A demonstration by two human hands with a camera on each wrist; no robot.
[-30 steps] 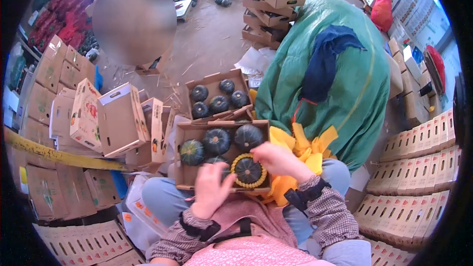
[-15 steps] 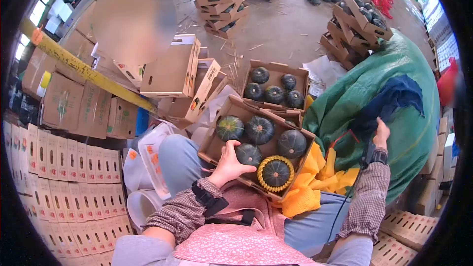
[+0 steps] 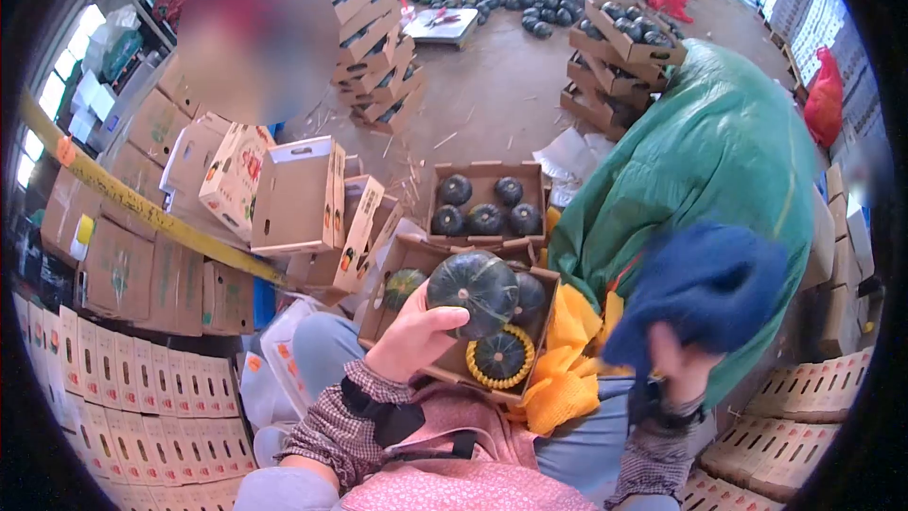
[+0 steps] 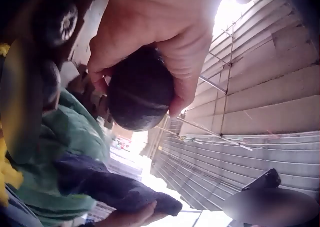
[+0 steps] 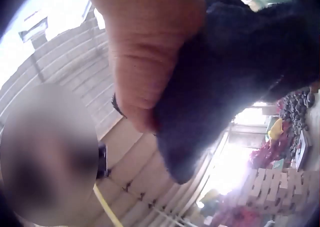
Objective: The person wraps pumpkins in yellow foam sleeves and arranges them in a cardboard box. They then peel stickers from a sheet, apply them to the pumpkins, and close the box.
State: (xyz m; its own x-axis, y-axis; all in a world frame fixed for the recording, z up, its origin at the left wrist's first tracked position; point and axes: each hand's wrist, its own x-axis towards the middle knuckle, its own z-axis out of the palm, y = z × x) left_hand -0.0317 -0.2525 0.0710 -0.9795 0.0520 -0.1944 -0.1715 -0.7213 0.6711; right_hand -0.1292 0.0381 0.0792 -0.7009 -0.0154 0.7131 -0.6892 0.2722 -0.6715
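My left hand (image 3: 409, 339) grips a dark green pumpkin (image 3: 476, 291) and holds it over the cardboard box (image 3: 378, 308) on my lap. In the left wrist view, thumb and fingers spread around the sides of the pumpkin (image 4: 141, 94). Below it in the box sits a pumpkin (image 3: 501, 358) ringed by a yellow foam net, with other pumpkins partly hidden behind the held one. To the right, my right hand (image 3: 679, 364) holds a dark blue cloth (image 3: 709, 289), blurred in the head view. The right wrist view shows the cloth (image 5: 215, 81) bunched under thumb and fingers.
Yellow foam nets (image 3: 563, 383) lie right of the box. Beyond it stands another box of pumpkins (image 3: 485, 219). A green tarp-covered heap (image 3: 700, 142) rises at right. Empty cartons (image 3: 298, 194) and a yellow bar (image 3: 180, 227) are at left. A person, face blurred, sits ahead.
My left hand has lifted a pumpkin out of the box. My right hand left the netted pumpkin, reached the blue cloth on the green heap and brought it nearer.
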